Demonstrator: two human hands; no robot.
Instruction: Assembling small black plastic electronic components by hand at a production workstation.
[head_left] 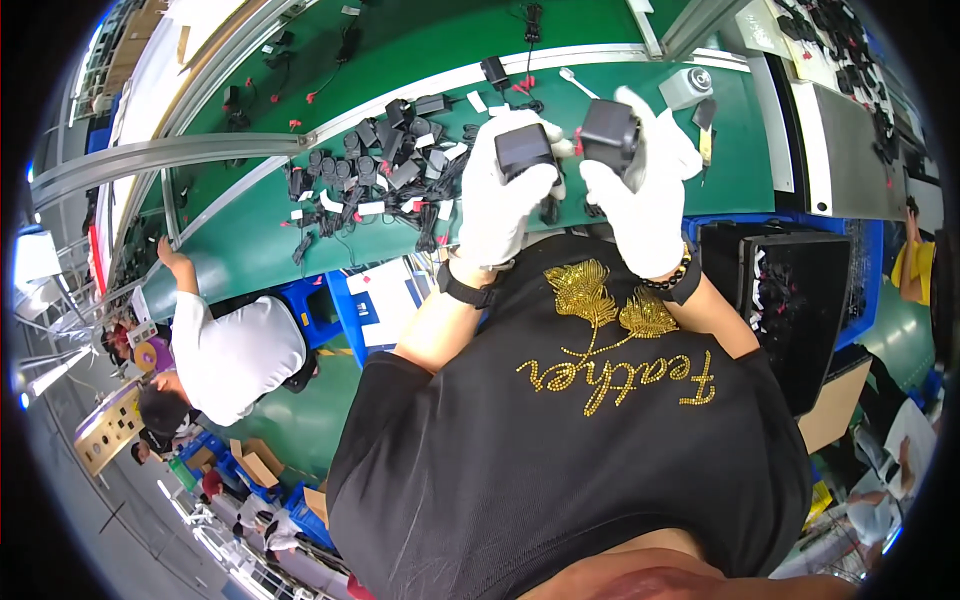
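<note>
Both of my hands wear white gloves and are raised over the near edge of the green bench [738, 140]. My left hand [497, 205] is closed round a black power adapter [524, 150], its flat face turned up. In my right hand [648, 215] is a second black power adapter [609, 134], gripped between thumb and fingers. The two adapters are held side by side, a small gap apart. Dark cable shows below each one. To the left of my hands lies a pile of black adapters with coiled cables [385, 160], several with white labels and red tips.
A clear bottle [685, 88] and a yellow-handled tool [706, 145] lie right of my hands. Behind runs a metal rail [440, 84] beside a green belt with more adapters. A black bin [800, 300] stands at my right. A person in white [235, 350] works at the left.
</note>
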